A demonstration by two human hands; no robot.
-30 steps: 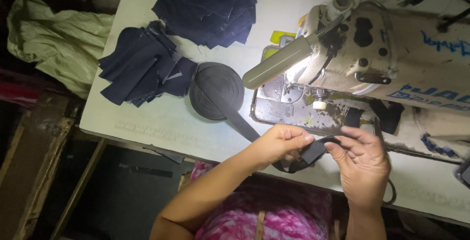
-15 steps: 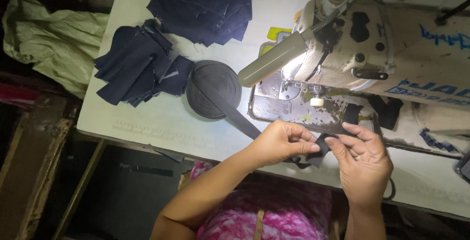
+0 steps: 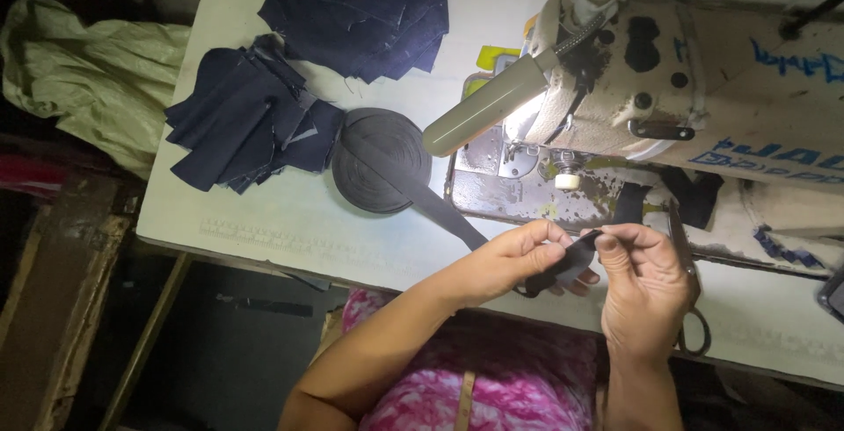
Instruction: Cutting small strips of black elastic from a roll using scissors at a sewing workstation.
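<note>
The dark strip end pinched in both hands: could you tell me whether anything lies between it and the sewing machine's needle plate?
Nothing visible does. The strip end sits between left hand and right hand, just before the bare needle plate.

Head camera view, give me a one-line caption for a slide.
Left hand and right hand pinch a dark strap beside a sewing machine.

We have a single view, from a camera worn on the head, looking steeply down and close over the tabletop. The sewing machine fills our upper right, and the dark floor shows at our left edge.
</note>
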